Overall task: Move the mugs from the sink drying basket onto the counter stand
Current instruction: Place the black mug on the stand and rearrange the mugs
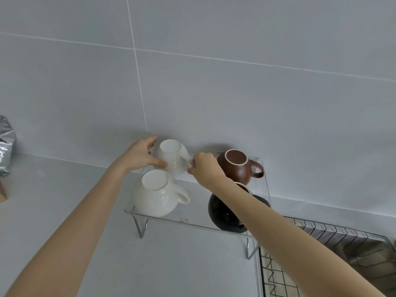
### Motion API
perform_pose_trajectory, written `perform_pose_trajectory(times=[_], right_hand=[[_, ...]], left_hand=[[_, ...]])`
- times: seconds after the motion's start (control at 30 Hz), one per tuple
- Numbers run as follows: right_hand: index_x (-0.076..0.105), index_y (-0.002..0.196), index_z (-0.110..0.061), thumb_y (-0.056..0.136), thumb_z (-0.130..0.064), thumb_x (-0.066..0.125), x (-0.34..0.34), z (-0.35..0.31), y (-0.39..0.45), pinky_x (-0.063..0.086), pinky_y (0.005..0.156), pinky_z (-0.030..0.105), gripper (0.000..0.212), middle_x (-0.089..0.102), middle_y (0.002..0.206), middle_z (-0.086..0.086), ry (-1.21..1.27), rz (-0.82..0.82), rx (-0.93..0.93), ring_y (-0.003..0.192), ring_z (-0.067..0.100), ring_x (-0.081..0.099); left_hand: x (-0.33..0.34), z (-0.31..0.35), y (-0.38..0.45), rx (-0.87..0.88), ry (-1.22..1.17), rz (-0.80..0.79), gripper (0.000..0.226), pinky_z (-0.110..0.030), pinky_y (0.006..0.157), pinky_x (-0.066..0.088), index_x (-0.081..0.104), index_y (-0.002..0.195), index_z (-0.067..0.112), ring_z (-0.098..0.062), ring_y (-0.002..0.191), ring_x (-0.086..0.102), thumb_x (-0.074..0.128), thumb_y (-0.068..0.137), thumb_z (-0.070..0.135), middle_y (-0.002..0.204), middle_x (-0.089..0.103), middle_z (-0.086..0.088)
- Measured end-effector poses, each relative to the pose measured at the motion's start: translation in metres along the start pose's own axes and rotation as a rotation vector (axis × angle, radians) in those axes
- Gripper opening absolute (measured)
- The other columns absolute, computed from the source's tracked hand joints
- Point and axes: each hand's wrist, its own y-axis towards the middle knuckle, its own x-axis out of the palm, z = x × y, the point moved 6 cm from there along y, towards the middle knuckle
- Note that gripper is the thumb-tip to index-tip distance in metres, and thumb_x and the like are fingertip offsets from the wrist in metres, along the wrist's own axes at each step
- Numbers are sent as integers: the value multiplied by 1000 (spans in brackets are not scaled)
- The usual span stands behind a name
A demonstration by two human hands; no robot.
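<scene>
- From the head camera, a clear stand (162, 219) on thin metal legs sits on the pale counter (64, 200), hard against the tiled wall (214, 93).
- Four mugs are on the stand, all upside down with their bases up.
- The small white mug (172, 156) is at the back left corner, and both hands are on it.
- The left hand (141, 155) cups its left side: thumb pressed on the near side of the body, the other fingers loosely spread around the back.
- The right hand (204, 168) is at the mug's right side, fingers curled together and pinching the handle; the handle itself is mostly hidden behind them.
- Whether the mug's rim sits flat on the stand I can't tell; it looks slightly tilted.
- A larger white mug (157, 194) stands at the front left, handle pointing right, just in front of the small one.
- A brown mug (237, 166) with a pale ring round its base is at the back right, handle to the right.
- A black mug (227, 213) is at the front right, partly covered by the right forearm.
- To the lower right, a wire drying basket (321, 243) lies over a steel sink (368, 260); the part that shows holds no mugs.
- At the far left edge a crinkled silver bag (6, 146) stands on the counter, well apart from the stand.
</scene>
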Motion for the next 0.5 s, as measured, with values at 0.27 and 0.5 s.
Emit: perform_pose_trajectory(times=[0.27,0.5], right_hand=[[61,83,5,81,-3,56,-6,13,25,35,64,31,9,50,76,20,-27,-34,-32,70,30,43],[65,90,4,83,-4,55,-9,18,39,35,63,30,15,67,93,27,1,-9,-57,71,27,48]], left_hand=[[6,0,6,59,167,129,68,-42,93,50,65,108,18,-23,100,64,86,45,30,106,71,-6],[5,6,4,43,273,206,43,-44,83,52,68,89,5,-31,88,64,84,54,24,88,71,-15]])
